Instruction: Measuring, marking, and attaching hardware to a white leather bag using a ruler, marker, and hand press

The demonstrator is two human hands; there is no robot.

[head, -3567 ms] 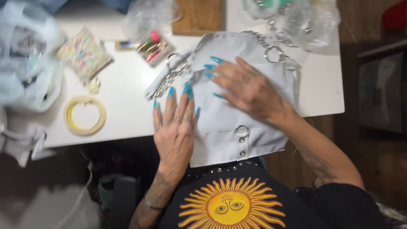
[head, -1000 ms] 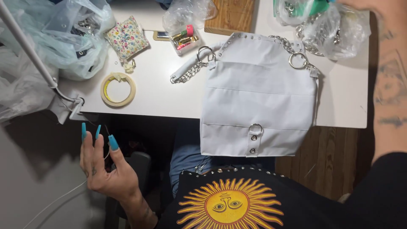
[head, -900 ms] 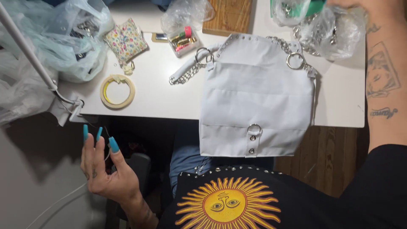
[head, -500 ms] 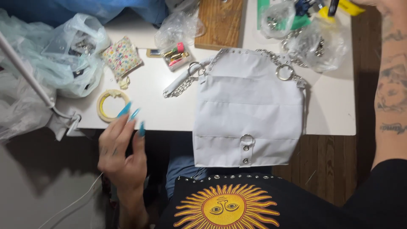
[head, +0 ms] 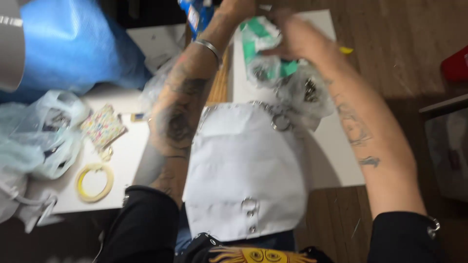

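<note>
Clear plastic bag (head: pixel 273 68) held by right hand (head: pixel 292 36); left hand's fingers hidden; white garment (head: pixel 246 165) below.

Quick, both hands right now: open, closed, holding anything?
Left hand: reaches to the table's far end, fingers cut off; cannot tell.
Right hand: closed on a clear plastic bag.

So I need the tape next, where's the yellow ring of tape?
In the head view, the yellow ring of tape lies flat at the table's near left corner, just below the floral pouch.
</note>
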